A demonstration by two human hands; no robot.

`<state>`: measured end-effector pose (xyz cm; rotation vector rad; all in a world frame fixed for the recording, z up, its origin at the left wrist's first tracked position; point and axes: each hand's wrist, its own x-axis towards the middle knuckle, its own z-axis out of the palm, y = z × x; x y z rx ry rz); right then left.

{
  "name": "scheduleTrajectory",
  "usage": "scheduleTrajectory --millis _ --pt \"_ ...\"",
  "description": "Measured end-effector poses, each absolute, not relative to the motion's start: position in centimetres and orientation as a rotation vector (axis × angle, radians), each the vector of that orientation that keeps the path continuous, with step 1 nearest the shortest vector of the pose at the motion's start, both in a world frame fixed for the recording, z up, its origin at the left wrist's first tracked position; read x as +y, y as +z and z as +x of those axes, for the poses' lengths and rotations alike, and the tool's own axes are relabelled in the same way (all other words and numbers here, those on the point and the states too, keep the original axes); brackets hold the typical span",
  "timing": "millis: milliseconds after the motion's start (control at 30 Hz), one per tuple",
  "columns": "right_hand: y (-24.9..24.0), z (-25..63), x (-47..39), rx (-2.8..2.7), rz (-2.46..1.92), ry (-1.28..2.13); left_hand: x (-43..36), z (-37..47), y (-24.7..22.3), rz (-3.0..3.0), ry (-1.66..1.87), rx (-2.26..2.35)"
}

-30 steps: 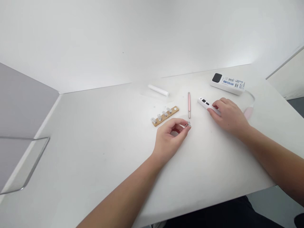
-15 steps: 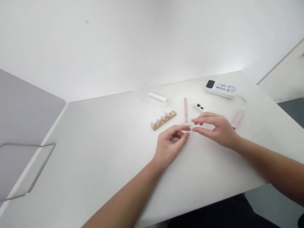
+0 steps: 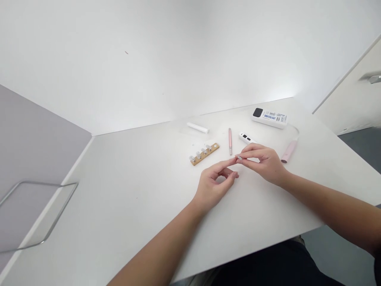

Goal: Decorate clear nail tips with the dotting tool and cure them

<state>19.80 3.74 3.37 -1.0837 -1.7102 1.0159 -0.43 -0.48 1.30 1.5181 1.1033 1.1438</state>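
My right hand (image 3: 266,163) pinches a small clear nail tip (image 3: 239,158) between its thumb and fingers. The index finger of my left hand (image 3: 212,186) stretches out to it and meets the right fingertips. My left thumb stands apart below, and the other left fingers are curled. Whether the nail tip sits on the left index finger I cannot tell. Left of the hands lies a wooden strip (image 3: 205,156) bearing several clear nail tips. A pink pen-like tool (image 3: 230,142) lies just beyond the fingertips.
Behind my right hand is a white device (image 3: 246,138) with dark buttons, partly hidden. A white power strip (image 3: 270,118) and a pink handheld tool (image 3: 289,151) lie at the right. A white stick (image 3: 198,127) lies farther back. A metal wire frame (image 3: 61,214) stands at the left edge.
My right thumb and fingers have closed on the nail tip; before, they were apart beside it. My left thumb has moved away from the index finger. The view has shifted slightly.
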Motion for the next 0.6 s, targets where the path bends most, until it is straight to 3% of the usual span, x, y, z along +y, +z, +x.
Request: scheduleTrajectory --millis 267,600 --pt "2.9 18.8 3.9 -1.641 -1.122 1.035 1.1 -4.1 2.7 2.022 1.619 1.37" --pt "2.7 18.2 5.3 -1.611 -1.156 1.016 3.1 -12.3 3.7 1.943 0.692 1.829"
